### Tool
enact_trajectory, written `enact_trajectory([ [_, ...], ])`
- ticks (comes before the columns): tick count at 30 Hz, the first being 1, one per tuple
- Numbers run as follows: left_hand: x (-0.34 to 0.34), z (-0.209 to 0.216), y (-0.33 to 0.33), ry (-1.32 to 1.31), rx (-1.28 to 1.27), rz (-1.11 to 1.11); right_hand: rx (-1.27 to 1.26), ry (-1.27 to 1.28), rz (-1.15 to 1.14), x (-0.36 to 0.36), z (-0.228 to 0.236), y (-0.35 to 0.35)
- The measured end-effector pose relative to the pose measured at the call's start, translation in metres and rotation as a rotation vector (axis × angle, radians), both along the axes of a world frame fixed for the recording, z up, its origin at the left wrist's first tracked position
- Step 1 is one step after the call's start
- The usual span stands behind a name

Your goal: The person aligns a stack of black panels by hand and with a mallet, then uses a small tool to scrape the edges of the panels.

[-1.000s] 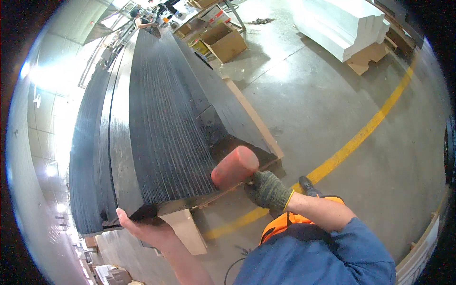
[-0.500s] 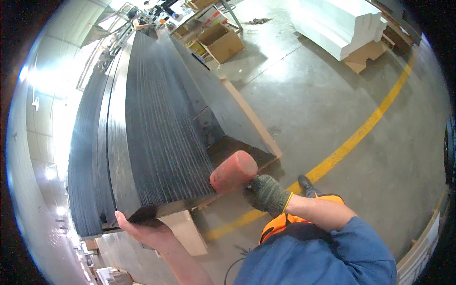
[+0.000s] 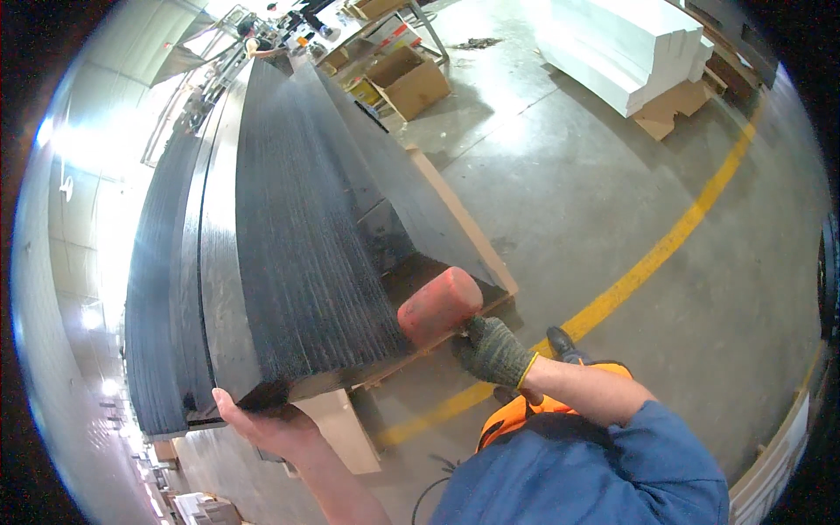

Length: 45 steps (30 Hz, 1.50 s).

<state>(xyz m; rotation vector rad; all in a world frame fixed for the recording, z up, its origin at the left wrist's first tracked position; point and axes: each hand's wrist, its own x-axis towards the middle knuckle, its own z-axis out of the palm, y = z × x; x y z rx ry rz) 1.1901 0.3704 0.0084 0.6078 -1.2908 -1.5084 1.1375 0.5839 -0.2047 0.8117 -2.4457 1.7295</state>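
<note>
A long stack of dark boards [image 3: 306, 227] runs away from me, its layered edges facing up. At its near end my bare left hand [image 3: 273, 429] grips the dark boards; the thumb lies against the end edge and the other fingers are mostly hidden. My right hand [image 3: 496, 354], in a dark grey-green knitted glove, is closed round the handle of a mallet with a red cylindrical head [image 3: 440, 306]. The mallet head is at the stack's near right corner; whether it touches the boards I cannot tell. Most of the handle is hidden by the glove.
Beside the stack lies a tan board edge [image 3: 464, 219]. Open cardboard boxes [image 3: 409, 83] stand farther off, near a person [image 3: 254, 44] at the far end. White block-like profiles [image 3: 617, 52] sit at the upper right. A yellow line [image 3: 665, 249] crosses the grey floor.
The mallet in my right hand has shifted slightly right and up, away from the boards' near end. My left hand has hardly moved.
</note>
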Motion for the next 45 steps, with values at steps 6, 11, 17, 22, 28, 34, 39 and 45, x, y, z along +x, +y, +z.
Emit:
enact_trajectory([
  [6,-0.004,0.001,0.008,-0.014,-0.076,0.059,-0.068,-0.159,-0.04,0.004,0.011,0.002],
  [11,-0.002,-0.003,-0.004,-0.02,-0.098,0.004,-0.006,-0.272,-0.013,0.005,0.007,0.001],
  [17,0.005,0.004,-0.004,-0.005,0.079,-0.156,0.024,-0.195,0.025,0.0,0.004,-0.003],
  [22,-0.002,0.0,0.005,0.003,-0.043,-0.058,-0.082,-0.079,0.014,-0.005,0.023,0.004],
  [28,0.009,0.002,0.002,-0.074,-0.26,-0.118,-0.229,-0.131,0.11,-0.014,0.115,-0.002],
  [34,0.005,0.009,0.011,-0.081,-0.266,-0.034,-0.367,-0.212,0.234,-0.013,0.156,-0.012],
  [39,0.007,0.015,0.015,-0.053,-0.285,-0.101,-0.124,-0.158,0.177,-0.005,0.151,-0.016],
  [45,0.001,0.009,0.012,0.018,-0.249,-0.095,-0.289,-0.048,0.086,-0.005,0.134,-0.023],
])
